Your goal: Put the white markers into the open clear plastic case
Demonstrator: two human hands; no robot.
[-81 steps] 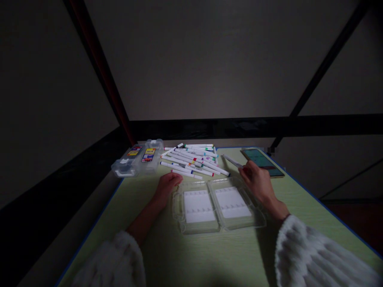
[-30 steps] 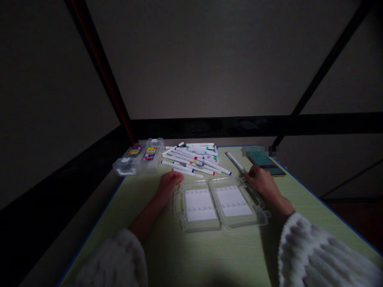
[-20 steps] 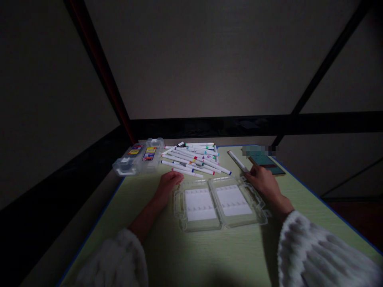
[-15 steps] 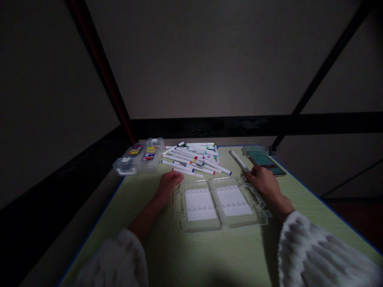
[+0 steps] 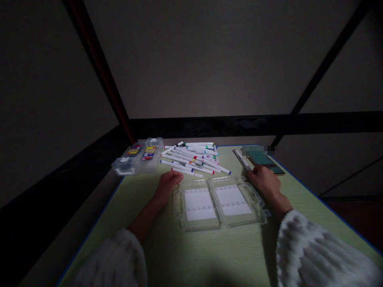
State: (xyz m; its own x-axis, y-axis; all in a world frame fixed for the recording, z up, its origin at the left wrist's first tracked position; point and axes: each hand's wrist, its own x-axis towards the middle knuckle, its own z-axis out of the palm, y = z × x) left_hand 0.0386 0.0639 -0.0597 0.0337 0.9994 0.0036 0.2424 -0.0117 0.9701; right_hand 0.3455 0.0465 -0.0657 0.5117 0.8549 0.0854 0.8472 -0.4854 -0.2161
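Observation:
My right hand (image 5: 265,181) is closed on a white marker (image 5: 241,159) that points away toward the far table edge, just right of an open clear plastic case (image 5: 220,201). That case lies flat with two white inserts showing. My left hand (image 5: 168,184) rests on the table at the case's left edge, its fingers loosely curled and nothing in them. A pile of several white markers with coloured caps (image 5: 194,158) lies just beyond both hands.
A shut clear case with coloured labels (image 5: 138,156) sits at the far left corner. A phone (image 5: 265,161) lies at the far right, beside my right hand. The green table (image 5: 209,255) has a blue edge. Dark walls and bars surround it.
My right hand has turned the marker, so that its far end has swung to the right toward the phone. The left hand and the open case have stayed put.

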